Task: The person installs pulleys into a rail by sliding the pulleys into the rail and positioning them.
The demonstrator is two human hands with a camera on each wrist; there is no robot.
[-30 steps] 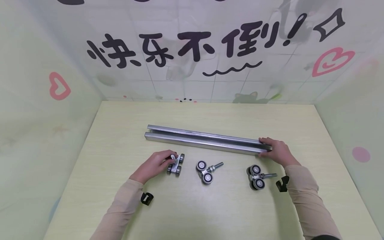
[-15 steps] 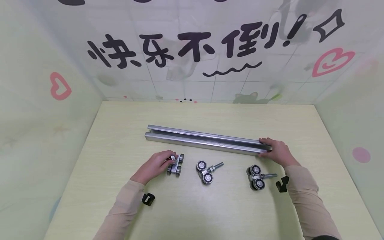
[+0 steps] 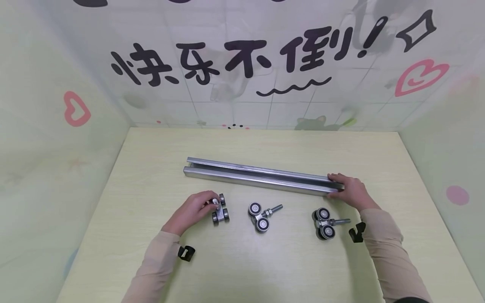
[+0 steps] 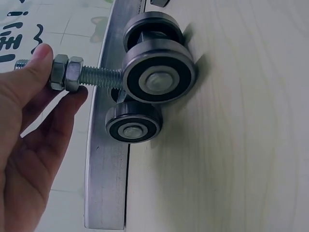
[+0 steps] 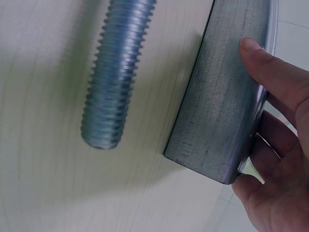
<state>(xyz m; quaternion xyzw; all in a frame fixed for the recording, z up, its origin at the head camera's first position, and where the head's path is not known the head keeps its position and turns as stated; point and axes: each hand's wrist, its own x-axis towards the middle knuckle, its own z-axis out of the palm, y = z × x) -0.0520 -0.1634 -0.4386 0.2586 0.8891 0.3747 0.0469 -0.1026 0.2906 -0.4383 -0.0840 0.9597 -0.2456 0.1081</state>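
My left hand pinches the threaded bolt of a roller trolley left of centre. In the left wrist view, thumb and fingers are at the bolt's nuts, and the wheels point away from the palm. Behind them lies a metal C-channel rail, slot facing up, slanting across the table. My right hand grips the rail's right end, the thumb on its near side wall. Whether the trolley's lower wheels touch the table is hard to tell.
Two more roller trolleys lie on the table: one in the middle and one near the right forearm, its bolt large in the right wrist view. A patterned wall closes off the back, with side walls left and right.
The trolley in my left hand has turned and shifted slightly left. My right hand and the rail stay where they were.
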